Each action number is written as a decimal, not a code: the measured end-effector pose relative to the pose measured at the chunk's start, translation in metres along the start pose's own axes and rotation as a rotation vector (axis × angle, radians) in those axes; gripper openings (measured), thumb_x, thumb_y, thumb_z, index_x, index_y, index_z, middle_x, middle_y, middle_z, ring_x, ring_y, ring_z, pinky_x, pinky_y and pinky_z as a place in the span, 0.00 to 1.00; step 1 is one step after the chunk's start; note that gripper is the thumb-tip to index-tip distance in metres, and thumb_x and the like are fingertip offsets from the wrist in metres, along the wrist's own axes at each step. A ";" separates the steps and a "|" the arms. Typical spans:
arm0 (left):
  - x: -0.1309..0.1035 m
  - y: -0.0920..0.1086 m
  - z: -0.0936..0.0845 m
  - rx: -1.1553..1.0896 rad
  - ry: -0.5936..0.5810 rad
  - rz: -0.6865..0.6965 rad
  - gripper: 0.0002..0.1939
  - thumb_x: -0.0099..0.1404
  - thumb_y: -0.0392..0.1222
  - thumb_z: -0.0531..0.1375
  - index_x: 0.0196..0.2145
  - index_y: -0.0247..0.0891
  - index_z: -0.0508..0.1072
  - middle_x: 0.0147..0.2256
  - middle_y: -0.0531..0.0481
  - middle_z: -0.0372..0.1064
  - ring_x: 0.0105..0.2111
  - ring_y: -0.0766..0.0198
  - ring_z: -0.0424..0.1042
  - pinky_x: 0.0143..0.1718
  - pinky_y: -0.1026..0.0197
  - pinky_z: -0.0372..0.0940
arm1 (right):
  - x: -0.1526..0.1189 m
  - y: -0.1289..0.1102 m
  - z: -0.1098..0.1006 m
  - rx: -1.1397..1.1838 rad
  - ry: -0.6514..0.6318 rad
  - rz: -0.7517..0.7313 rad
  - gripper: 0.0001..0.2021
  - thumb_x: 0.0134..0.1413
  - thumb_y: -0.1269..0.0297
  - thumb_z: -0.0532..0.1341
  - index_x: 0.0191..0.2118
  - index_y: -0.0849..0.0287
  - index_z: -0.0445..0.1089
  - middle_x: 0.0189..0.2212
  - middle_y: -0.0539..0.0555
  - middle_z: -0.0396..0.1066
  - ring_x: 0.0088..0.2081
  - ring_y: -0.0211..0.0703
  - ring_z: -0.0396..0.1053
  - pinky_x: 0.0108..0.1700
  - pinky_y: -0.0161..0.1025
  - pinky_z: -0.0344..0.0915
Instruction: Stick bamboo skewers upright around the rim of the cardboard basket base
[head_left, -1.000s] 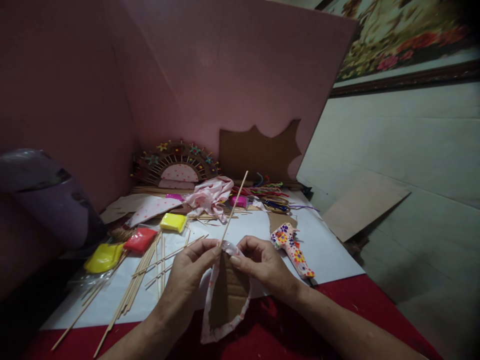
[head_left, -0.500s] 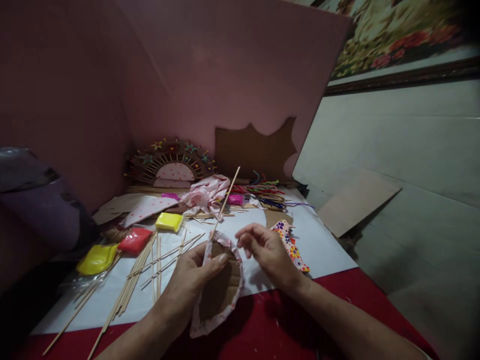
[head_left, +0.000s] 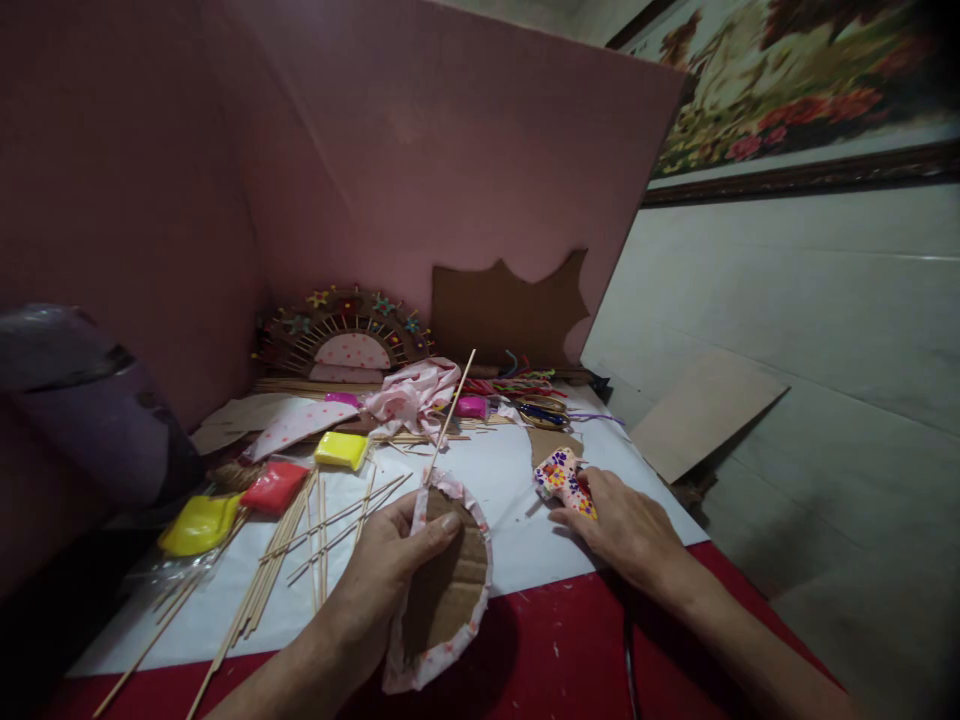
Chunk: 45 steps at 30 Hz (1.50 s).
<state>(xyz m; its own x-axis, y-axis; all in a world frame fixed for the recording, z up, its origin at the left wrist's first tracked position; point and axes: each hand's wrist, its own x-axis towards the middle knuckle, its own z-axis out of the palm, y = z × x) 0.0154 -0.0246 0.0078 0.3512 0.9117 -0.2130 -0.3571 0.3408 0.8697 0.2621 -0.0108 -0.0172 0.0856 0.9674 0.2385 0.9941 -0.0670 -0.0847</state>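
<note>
L hand (head_left: 382,560) tilted up, thumb over card (head_left: 448,580), fingers pinched on it; R hand (head_left: 630,522) extended fwd, fingers wrapped round gun (head_left: 562,480).

Pink panel (head_left: 450,170): stood upright behind the table (head_left: 724,585); met by a second pink surface (head_left: 135,170) at a corner on the left. Pale tiled wall (head_left: 750,290): seen at the right, crossed by thin joint lines. Picture (head_left: 795,95): hung at upper right, bordered by a dark frame (head_left: 787,174); flowers and greenery are shown. Table: red at the front, covered farther back by a white sheet (head_left: 506,510). Light: dim; the lower left corner is sunk in shadow.
</note>
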 end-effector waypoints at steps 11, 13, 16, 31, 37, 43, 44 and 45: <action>0.005 -0.004 -0.010 0.004 -0.048 -0.027 0.09 0.52 0.42 0.63 0.30 0.36 0.71 0.25 0.47 0.74 0.22 0.64 0.71 0.24 0.64 0.63 | 0.000 0.001 0.013 0.322 0.254 0.026 0.20 0.48 0.66 0.53 0.49 0.63 0.59 0.43 0.62 0.63 0.42 0.52 0.65 0.42 0.45 0.61; 0.005 -0.005 -0.010 0.004 -0.045 -0.049 0.09 0.51 0.42 0.63 0.30 0.36 0.71 0.25 0.47 0.74 0.22 0.64 0.71 0.24 0.64 0.62 | 0.000 -0.001 0.008 0.456 0.320 0.053 0.19 0.46 0.64 0.56 0.47 0.63 0.61 0.41 0.61 0.64 0.41 0.51 0.65 0.41 0.44 0.61; 0.005 -0.007 -0.011 0.022 -0.053 -0.074 0.09 0.51 0.42 0.63 0.30 0.36 0.71 0.25 0.47 0.74 0.22 0.65 0.70 0.24 0.65 0.62 | -0.007 -0.009 -0.007 0.863 0.211 0.073 0.16 0.46 0.60 0.58 0.42 0.61 0.63 0.28 0.53 0.66 0.27 0.41 0.65 0.28 0.37 0.62; 0.001 -0.006 -0.005 0.307 -0.108 0.113 0.07 0.54 0.39 0.60 0.31 0.34 0.72 0.27 0.48 0.72 0.26 0.63 0.68 0.29 0.63 0.59 | -0.051 -0.057 -0.041 1.370 -0.592 0.002 0.17 0.54 0.53 0.52 0.24 0.62 0.63 0.08 0.43 0.53 0.10 0.28 0.48 0.11 0.27 0.44; 0.001 -0.008 -0.005 0.362 -0.138 0.140 0.07 0.57 0.37 0.57 0.33 0.34 0.72 0.29 0.47 0.72 0.27 0.63 0.67 0.29 0.63 0.58 | -0.050 -0.060 -0.048 1.190 -0.455 -0.045 0.16 0.53 0.55 0.54 0.21 0.60 0.58 0.15 0.45 0.53 0.17 0.30 0.50 0.18 0.29 0.49; 0.001 -0.010 -0.006 0.387 -0.138 0.160 0.08 0.56 0.36 0.56 0.33 0.34 0.73 0.29 0.48 0.72 0.28 0.62 0.67 0.30 0.62 0.58 | -0.047 -0.060 -0.060 1.131 -0.489 -0.059 0.16 0.54 0.56 0.53 0.21 0.59 0.56 0.17 0.46 0.52 0.19 0.31 0.50 0.20 0.29 0.50; 0.001 -0.010 -0.007 0.392 -0.135 0.161 0.08 0.56 0.37 0.56 0.33 0.34 0.73 0.29 0.48 0.73 0.28 0.62 0.67 0.30 0.62 0.58 | -0.046 -0.060 -0.063 1.122 -0.515 -0.065 0.16 0.54 0.56 0.53 0.21 0.59 0.57 0.18 0.46 0.52 0.20 0.32 0.50 0.19 0.29 0.50; 0.001 -0.010 -0.007 0.398 -0.132 0.161 0.08 0.56 0.37 0.57 0.33 0.35 0.73 0.29 0.48 0.72 0.27 0.62 0.67 0.29 0.62 0.58 | -0.046 -0.061 -0.066 1.111 -0.539 -0.076 0.15 0.54 0.56 0.53 0.22 0.59 0.57 0.18 0.46 0.52 0.20 0.32 0.50 0.19 0.29 0.50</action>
<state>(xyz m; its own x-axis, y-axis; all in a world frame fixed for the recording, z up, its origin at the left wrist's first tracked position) 0.0134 -0.0255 -0.0043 0.4352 0.9000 -0.0250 -0.0644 0.0588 0.9962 0.2020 -0.0672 0.0408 -0.2692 0.9545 -0.1279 0.3780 -0.0174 -0.9256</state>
